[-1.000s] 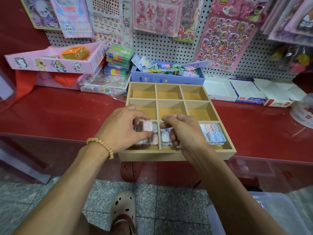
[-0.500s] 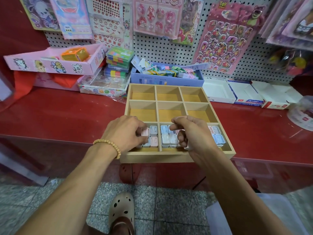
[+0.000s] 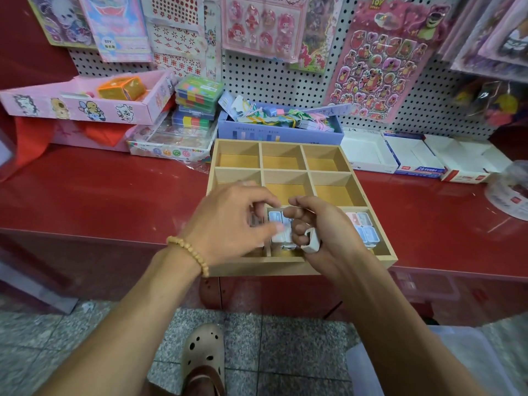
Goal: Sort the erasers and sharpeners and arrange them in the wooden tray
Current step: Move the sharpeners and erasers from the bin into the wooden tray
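Head view: the wooden tray point(image 3: 380, 254) sits at frame centre on the red desk point(image 3: 100, 195), small pastel pieces point(image 3: 364, 228) packed in its near-row compartments, the six behind bare. My left hand point(image 3: 228, 224) hovers, fingers curled, over the near-left compartment; whether it holds anything I cannot tell. My right hand point(image 3: 323, 232), curled over the near-middle compartment, grips one pale grey piece point(image 3: 310, 241).

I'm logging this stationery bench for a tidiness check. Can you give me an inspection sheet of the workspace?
Surface: glossy red counter.
Job's things: wooden tray, nine compartments; pastel pieces only in the near row.
Clutter: pink box, blue box, white boxes.
Hands: left hand over near-left compartments; right hand grips a white piece.
Cables: nothing seen.
Surroundings: pegboard with sticker sheets.
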A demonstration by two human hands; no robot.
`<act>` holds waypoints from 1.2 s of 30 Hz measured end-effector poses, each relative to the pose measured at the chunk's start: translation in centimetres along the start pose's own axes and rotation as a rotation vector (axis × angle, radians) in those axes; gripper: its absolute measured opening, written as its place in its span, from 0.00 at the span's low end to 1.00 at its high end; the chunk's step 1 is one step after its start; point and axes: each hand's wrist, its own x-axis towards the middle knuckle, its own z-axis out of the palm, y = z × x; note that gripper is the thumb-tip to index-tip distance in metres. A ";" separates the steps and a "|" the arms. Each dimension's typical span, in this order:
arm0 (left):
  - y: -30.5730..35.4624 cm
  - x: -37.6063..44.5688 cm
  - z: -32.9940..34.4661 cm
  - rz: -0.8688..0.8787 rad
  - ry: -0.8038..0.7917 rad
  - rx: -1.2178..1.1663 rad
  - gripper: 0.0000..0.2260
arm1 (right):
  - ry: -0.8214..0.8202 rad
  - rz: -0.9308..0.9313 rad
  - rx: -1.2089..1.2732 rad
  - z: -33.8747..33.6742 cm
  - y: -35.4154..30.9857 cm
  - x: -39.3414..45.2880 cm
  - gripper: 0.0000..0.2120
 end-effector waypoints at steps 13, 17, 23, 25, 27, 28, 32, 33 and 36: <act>3.1 -0.2 3.1 0.055 -0.021 -0.260 0.15 | -0.063 -0.002 0.093 -2.2 -0.1 -1.9 0.20; 3.0 -0.2 3.0 -0.014 0.000 -0.448 0.14 | -0.182 -0.037 -0.038 -4.2 0.2 -3.4 0.10; 3.3 -0.8 3.1 0.010 -0.043 -0.528 0.16 | -0.244 -0.117 -0.038 -4.7 -0.1 -4.5 0.11; 3.3 -1.1 3.0 0.008 -0.055 -0.510 0.16 | -0.258 -0.101 -0.100 -4.6 -0.4 -5.2 0.07; 3.4 -1.4 2.9 -0.008 -0.053 -0.451 0.15 | -0.237 -0.120 -0.199 -4.3 -0.5 -5.5 0.09; 3.5 -1.6 2.8 -0.009 -0.042 -0.398 0.14 | -0.213 -0.142 -0.253 -4.0 -0.6 -5.5 0.10; 3.2 -1.9 2.0 0.072 0.026 -0.086 0.13 | -0.113 -0.215 -0.402 -2.5 -0.4 -5.3 0.09; 3.0 -1.9 1.7 0.071 0.037 -0.034 0.13 | -0.092 -0.230 -0.423 -2.0 -0.3 -5.2 0.09; 2.3 -1.6 0.8 0.042 0.044 0.044 0.15 | -0.044 -0.259 -0.489 -0.5 0.0 -4.6 0.09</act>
